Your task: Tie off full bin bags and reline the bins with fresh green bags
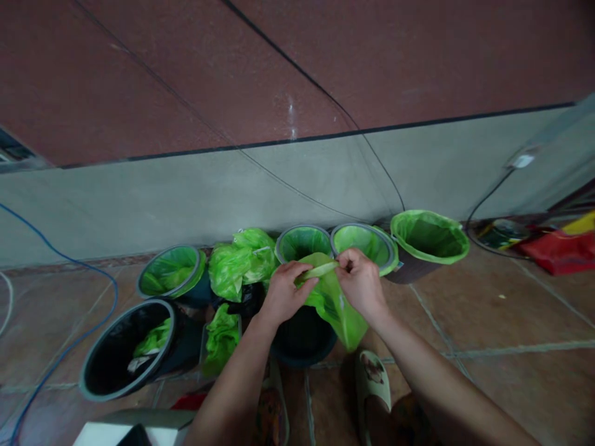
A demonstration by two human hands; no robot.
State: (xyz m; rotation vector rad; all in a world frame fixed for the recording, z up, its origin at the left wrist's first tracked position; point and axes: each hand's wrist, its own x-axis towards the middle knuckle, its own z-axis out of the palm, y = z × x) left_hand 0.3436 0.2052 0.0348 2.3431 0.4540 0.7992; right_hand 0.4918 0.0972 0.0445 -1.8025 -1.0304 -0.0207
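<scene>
My left hand (289,291) and my right hand (360,277) pinch the top edge of a light green plastic bag (341,310), which hangs down between and below them. Beneath the bag stands a dark round bin (304,337), its inside dark. Just behind my hands are two bins with green liners, one with a grey rim (304,238) and one beside it (362,243). Part of the bag's top edge is hidden by my fingers.
A brown bin with a green liner (430,238) stands right. At left are a lined bin (171,272), a tipped dark bin (127,350), a bundle of green bags (242,260) and a blue hose (114,297). A red bag (560,251) lies far right.
</scene>
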